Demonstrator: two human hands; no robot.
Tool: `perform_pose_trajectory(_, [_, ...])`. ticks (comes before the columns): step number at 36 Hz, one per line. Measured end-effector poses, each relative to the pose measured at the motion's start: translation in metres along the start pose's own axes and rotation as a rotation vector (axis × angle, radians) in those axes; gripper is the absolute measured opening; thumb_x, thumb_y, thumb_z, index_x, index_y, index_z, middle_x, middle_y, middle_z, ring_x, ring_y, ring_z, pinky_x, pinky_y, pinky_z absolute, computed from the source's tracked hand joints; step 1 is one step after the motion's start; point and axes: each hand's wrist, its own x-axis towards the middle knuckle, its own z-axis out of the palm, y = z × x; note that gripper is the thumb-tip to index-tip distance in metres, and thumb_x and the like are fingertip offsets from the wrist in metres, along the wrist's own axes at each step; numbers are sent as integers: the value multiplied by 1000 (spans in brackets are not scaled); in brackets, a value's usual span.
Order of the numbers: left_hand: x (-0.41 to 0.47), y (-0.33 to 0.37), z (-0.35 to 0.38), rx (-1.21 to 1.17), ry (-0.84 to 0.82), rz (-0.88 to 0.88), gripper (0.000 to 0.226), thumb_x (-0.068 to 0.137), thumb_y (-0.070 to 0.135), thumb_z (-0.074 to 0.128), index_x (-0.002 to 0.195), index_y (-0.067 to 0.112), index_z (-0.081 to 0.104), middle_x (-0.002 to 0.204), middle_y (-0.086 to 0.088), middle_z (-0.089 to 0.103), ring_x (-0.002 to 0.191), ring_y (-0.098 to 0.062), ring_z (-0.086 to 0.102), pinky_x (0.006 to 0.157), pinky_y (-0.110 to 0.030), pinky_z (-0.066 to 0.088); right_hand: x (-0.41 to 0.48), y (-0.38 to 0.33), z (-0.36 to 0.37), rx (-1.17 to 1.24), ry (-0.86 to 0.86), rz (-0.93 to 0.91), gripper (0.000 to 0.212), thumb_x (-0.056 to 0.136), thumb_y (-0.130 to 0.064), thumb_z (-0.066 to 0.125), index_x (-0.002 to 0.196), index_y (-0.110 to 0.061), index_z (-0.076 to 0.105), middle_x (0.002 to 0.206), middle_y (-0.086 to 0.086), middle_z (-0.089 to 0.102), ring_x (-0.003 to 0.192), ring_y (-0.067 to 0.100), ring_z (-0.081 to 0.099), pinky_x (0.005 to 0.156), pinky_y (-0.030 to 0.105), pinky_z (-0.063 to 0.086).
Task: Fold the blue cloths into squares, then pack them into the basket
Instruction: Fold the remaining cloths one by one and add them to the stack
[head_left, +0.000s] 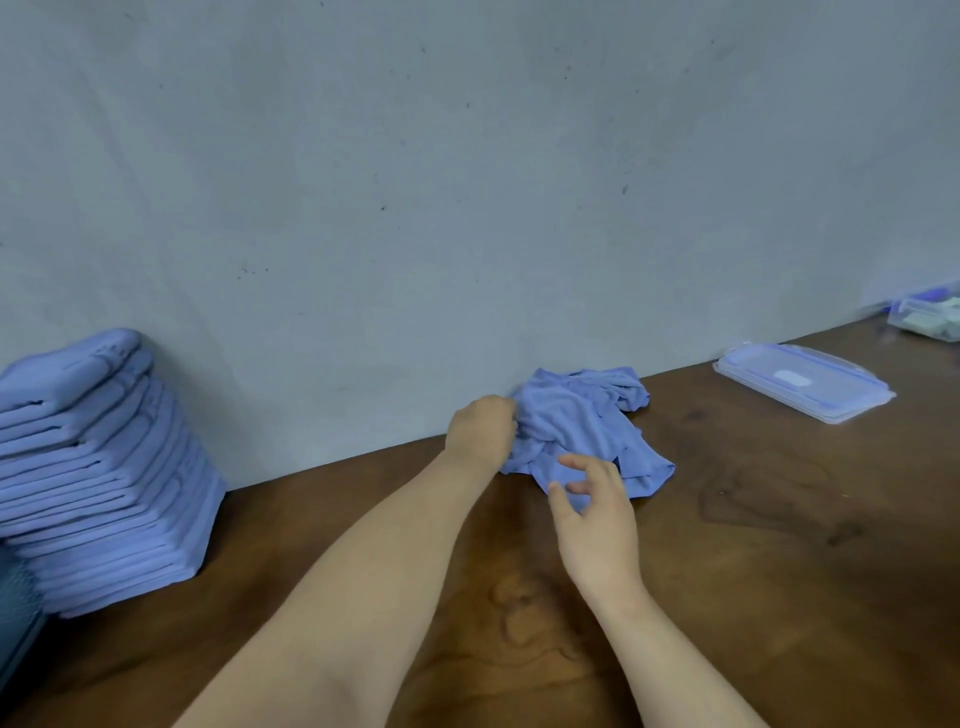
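A crumpled blue cloth (582, 421) lies on the brown wooden table (779, 545) against the grey wall. My left hand (480, 428) grips the cloth's left edge with curled fingers. My right hand (595, 512) hovers over the cloth's near edge, fingers spread and loosely bent, holding nothing. A tall stack of folded blue cloths (98, 467) stands at the left by the wall. A dark mesh corner at the far left edge (15, 618) may be the basket; I cannot tell.
A clear plastic lid with blue clips (802, 382) lies flat at the back right. Behind it, at the frame's right edge, sits a clear plastic container (930, 317) with things inside. The grey wall (467, 182) bounds the table's far side.
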Motion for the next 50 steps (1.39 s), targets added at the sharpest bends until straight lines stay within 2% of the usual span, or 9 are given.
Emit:
perform_pose_trajectory(9, [-66,-55,-21,-133,176,-20,11,105,21,54,98,20,63,99,2,63,86,-22,62,75,-40,52,-6,-8,-11,-13,25,-76,26,99,-22,67,118,-39,61,122,-31,51,103,-1,63,74,33,58])
perform_pose_trajectory(17, [-208,-153,-35,-283,212,-283,19,100,17,66,99,36,69,96,18,66,85,1,63,73,-17,47,-14,-18,-2,-177,-87,-262,32,98,-20,66,128,-31,62,127,-23,52,119,1,52,84,30,54])
perform_pose_trajectory(26, [-300,-160,-47,-530,215,-297,10,102,20,64,97,29,63,127,29,64,123,7,56,99,-25,45,-31,-21,11,-374,-472,-295,45,102,-35,62,146,-39,52,147,-25,43,129,4,46,101,27,46])
perform_pose_trajectory(32, [-300,-133,-59,-857,52,-53,13,106,-1,48,93,1,47,111,4,76,106,-14,69,90,-36,50,-37,-27,28,-116,-588,-94,45,106,-47,57,150,-47,48,145,-28,51,130,-6,52,109,26,43])
perform_pose_trajectory(36, [-307,-134,-53,-949,3,29,15,89,-2,43,78,9,42,72,-14,45,69,-36,39,66,-46,30,-43,-37,46,-98,-583,-13,45,107,-49,52,152,-40,50,144,-26,53,130,-7,50,109,25,40])
perform_pose_trajectory(41, [-312,-126,-57,-1049,-97,145,7,74,5,46,67,8,45,65,-8,42,63,-21,36,61,-34,27,-57,-37,66,-421,-571,-212,32,104,-53,50,127,-42,70,113,-25,69,107,2,55,97,35,50])
perform_pose_trajectory(45, [-306,-132,-51,-1218,-79,14,22,86,8,42,80,8,63,70,-15,64,61,-26,56,61,-30,41,-67,-53,73,-342,-663,-320,29,104,-48,55,83,-33,69,79,-14,66,81,8,58,82,40,52])
perform_pose_trajectory(48, [-300,-138,-47,-1192,90,-147,26,98,16,42,90,15,67,76,-19,71,62,-34,64,60,-37,47,-73,-67,75,-225,-826,-302,43,103,-46,62,66,-25,63,65,-8,64,67,13,62,72,47,52])
perform_pose_trajectory(50, [-296,-141,-41,-1013,229,-219,23,106,17,50,91,21,67,83,-7,74,72,-24,69,66,-40,52,-77,-77,72,-128,-954,-215,41,103,-45,66,71,-22,78,70,-8,74,70,10,70,71,35,54])
